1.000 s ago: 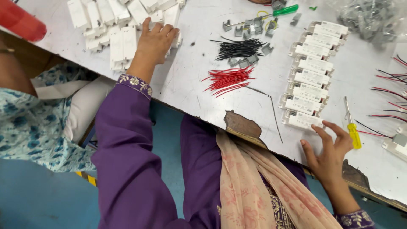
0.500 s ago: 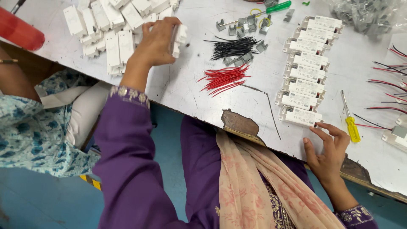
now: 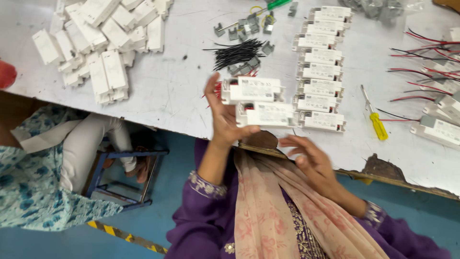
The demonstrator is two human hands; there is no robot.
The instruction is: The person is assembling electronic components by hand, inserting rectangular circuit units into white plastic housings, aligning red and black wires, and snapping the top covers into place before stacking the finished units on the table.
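While the left hand [image 3: 224, 122] grasps two white rectangular driver boxes [image 3: 258, 101], stacked one above the other and lifted just over the near edge of the table [image 3: 167, 91], the right hand [image 3: 309, 158] hangs just below them with its fingers [image 3: 291, 142] spread and holding nothing. Each box looks like a light, rigid plastic shell with smooth sides, so it may slip; taking it across the long faces near one end, as the left thumb and fingers do, seems the safest hold. A column of similar boxes [image 3: 320, 72] lies just beside them on the table, a yellow-handled screwdriver [image 3: 376, 122] to its right, a heap of white boxes [image 3: 103, 41] far left, and black wires [image 3: 237, 52] between.
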